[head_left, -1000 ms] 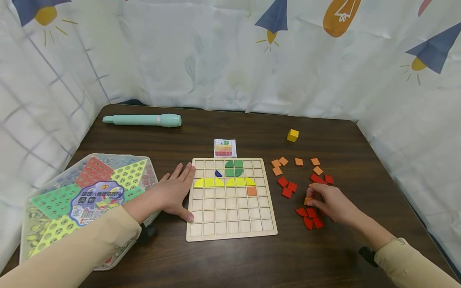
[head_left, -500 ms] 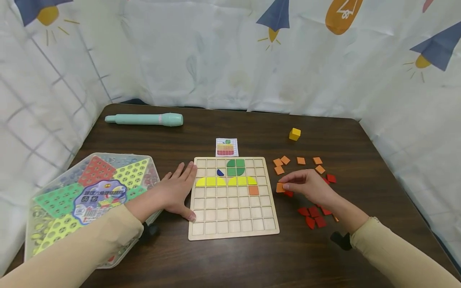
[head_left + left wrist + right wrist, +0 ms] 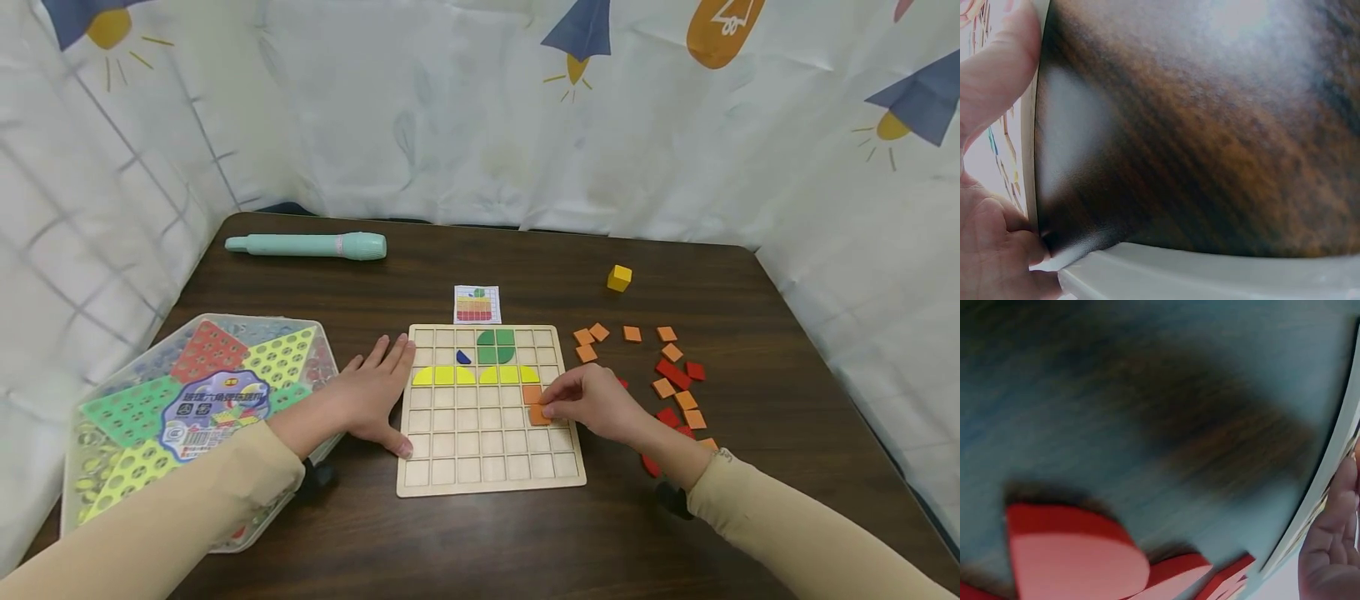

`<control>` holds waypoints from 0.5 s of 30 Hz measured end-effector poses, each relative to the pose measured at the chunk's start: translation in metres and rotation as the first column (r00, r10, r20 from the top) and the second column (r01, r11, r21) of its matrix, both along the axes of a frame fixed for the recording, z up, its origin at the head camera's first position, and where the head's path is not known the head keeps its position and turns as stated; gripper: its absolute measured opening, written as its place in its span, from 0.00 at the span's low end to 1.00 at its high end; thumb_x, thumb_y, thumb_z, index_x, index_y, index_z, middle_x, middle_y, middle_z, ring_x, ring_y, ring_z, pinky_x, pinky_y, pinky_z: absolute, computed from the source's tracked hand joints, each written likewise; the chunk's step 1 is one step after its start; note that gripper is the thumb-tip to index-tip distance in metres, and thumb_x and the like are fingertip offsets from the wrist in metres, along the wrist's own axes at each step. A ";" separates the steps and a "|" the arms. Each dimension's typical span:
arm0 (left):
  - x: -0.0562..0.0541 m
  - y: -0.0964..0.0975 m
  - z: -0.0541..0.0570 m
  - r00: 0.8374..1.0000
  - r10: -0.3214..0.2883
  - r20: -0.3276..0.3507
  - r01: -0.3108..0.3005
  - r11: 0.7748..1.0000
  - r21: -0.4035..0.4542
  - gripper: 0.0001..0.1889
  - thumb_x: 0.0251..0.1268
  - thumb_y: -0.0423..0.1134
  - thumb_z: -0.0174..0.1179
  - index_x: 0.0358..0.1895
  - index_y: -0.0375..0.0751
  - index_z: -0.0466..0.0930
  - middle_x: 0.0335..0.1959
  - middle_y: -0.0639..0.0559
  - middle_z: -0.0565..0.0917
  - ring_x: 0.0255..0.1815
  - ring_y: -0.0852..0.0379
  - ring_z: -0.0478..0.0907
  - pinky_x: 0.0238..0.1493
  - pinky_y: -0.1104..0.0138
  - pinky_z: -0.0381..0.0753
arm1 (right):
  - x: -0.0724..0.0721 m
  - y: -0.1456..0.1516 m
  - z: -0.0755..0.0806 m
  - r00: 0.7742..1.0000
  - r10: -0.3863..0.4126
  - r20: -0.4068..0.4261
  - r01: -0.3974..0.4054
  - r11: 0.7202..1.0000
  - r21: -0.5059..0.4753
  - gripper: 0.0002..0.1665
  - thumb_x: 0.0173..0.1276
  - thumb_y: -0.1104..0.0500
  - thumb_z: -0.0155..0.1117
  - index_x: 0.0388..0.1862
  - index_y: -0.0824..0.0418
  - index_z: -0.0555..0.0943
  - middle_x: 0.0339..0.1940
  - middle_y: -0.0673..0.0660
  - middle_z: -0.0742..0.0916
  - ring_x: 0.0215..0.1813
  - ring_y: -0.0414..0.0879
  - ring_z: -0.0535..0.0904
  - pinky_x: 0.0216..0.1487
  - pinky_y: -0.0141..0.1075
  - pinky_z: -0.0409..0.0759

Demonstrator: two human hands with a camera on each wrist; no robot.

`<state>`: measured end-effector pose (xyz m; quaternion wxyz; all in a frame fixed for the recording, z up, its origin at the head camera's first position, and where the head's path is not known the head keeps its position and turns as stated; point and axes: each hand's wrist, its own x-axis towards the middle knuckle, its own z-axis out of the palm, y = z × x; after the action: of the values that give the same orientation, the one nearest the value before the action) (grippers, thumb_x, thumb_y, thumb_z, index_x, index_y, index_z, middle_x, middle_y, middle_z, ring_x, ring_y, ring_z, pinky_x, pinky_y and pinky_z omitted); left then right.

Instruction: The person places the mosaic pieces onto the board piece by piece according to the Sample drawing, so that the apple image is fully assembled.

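A wooden grid board (image 3: pixel 480 467) lies mid-table, with yellow pieces (image 3: pixel 444 375) in a row, green pieces (image 3: pixel 497 346) above them and a small blue piece (image 3: pixel 463 357). At the row's right end, one orange square tile (image 3: pixel 532 394) sits in a cell. My right hand (image 3: pixel 600 404) pinches another orange tile (image 3: pixel 538 415) over the cell just below it. My left hand (image 3: pixel 375 400) lies spread with straight fingers, its fingertips and thumb on the board's left edge. In the left wrist view, the thumb (image 3: pixel 1004 69) is at that edge.
Right of the board lie loose orange tiles (image 3: pixel 632 333) and red pieces (image 3: pixel 673 374), some hidden under the right forearm. A pattern card (image 3: pixel 477 305) is behind the board. A lidded plastic box (image 3: pixel 202 417) stands left; a yellow cube (image 3: pixel 619 278) and a mint-green tube (image 3: pixel 307 245) are farther back.
My right hand has picked up an orange tile from the pile at right and carried it left onto the board. The left hand stays at the board's edge.
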<state>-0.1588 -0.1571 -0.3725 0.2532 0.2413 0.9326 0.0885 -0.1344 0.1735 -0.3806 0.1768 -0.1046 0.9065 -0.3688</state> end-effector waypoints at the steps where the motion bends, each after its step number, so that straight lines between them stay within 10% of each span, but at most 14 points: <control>1: 0.000 0.000 0.000 1.000 0.001 0.001 -0.001 1.000 -0.001 0.76 0.42 0.67 0.78 0.81 0.25 0.38 0.83 0.28 0.39 0.84 0.26 0.35 0.76 0.30 0.49 | 0.000 -0.002 -0.001 1.000 0.009 -0.007 -0.009 1.000 0.000 0.05 0.64 0.61 0.76 0.39 0.58 0.91 0.36 0.50 0.92 0.37 0.41 0.82 0.39 0.33 0.81; 15: 0.000 0.000 -0.001 1.000 0.005 0.010 -0.005 1.000 0.001 0.76 0.42 0.67 0.78 0.81 0.26 0.37 0.84 0.29 0.38 0.84 0.27 0.34 0.76 0.31 0.48 | 0.006 -0.013 -0.006 0.995 0.011 -0.101 -0.003 0.996 0.086 0.03 0.62 0.64 0.76 0.34 0.57 0.90 0.29 0.48 0.89 0.31 0.40 0.76 0.33 0.30 0.76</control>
<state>-0.1585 -0.1571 -0.3732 0.2574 0.2388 0.9319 0.0909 -0.1285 0.1605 -0.3865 0.1362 -0.1186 0.9289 -0.3233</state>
